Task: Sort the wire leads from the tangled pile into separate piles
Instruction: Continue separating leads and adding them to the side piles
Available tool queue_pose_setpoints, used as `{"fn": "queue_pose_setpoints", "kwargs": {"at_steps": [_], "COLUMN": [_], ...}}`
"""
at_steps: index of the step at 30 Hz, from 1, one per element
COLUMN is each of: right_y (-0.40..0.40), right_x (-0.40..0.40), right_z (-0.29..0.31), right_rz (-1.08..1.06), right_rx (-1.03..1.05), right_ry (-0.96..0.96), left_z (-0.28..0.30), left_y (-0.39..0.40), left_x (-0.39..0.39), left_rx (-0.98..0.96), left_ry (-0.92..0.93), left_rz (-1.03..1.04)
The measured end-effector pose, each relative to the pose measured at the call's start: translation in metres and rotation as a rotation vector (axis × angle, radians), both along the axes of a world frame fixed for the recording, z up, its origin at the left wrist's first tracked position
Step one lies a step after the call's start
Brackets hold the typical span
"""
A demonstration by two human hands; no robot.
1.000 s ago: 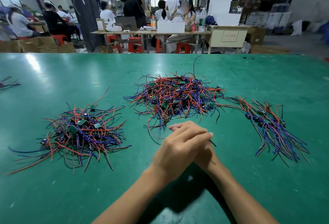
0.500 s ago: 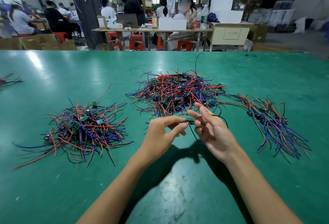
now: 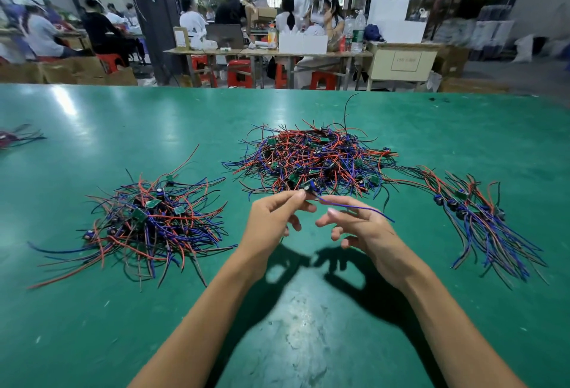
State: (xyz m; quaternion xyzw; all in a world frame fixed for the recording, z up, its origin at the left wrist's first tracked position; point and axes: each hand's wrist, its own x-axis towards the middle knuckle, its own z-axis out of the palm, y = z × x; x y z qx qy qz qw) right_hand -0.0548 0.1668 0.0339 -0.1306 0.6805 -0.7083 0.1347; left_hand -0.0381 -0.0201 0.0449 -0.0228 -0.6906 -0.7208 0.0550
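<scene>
**One lead lifted at the sorting table**

While other workers sit at benches in the blurred background, I work at a green table (image 3: 308, 341) that fills the lower part of the view. Three heaps of red, blue and black wire leads lie on it. Largest is the tangled pile (image 3: 311, 160) at centre, just beyond my hands, small green circuit boards scattered through it. To my left sits a looser sorted pile (image 3: 148, 221), well apart from the centre one. To my right, a third pile (image 3: 481, 221) lies with its leads combed roughly parallel, a few strands trailing back to the centre heap. A few stray wires (image 3: 18, 137) lie at the far left edge. My left hand (image 3: 271, 221) pinches a wire lead (image 3: 311, 191) by its small board between thumb and forefinger, held above the table near the tangled pile's front edge. Its blue wire (image 3: 354, 207) runs across my right hand (image 3: 364, 227), whose fingers are relaxed and spread, closed on nothing.
</scene>
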Motion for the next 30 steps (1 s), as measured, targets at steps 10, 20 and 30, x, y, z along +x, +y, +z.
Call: {"fn": "queue_pose_setpoints", "kwargs": {"at_steps": [10, 20, 30], "right_y": [-0.012, -0.046, -0.084], "right_x": [-0.002, -0.006, -0.043], "right_z": [-0.015, -0.036, -0.031], "right_rz": [-0.073, -0.406, -0.553], "right_rx": [0.257, 0.806, 1.007], "right_ry": [0.064, 0.287, 0.421], "left_z": [0.025, 0.009, -0.041], "left_y": [-0.102, -0.104, -0.045], "left_x": [-0.01, -0.005, -0.02], "left_rx": [0.069, -0.783, -1.094], "left_ry": [0.021, -0.071, 0.134], "left_rz": [0.614, 1.169, 0.313]}}
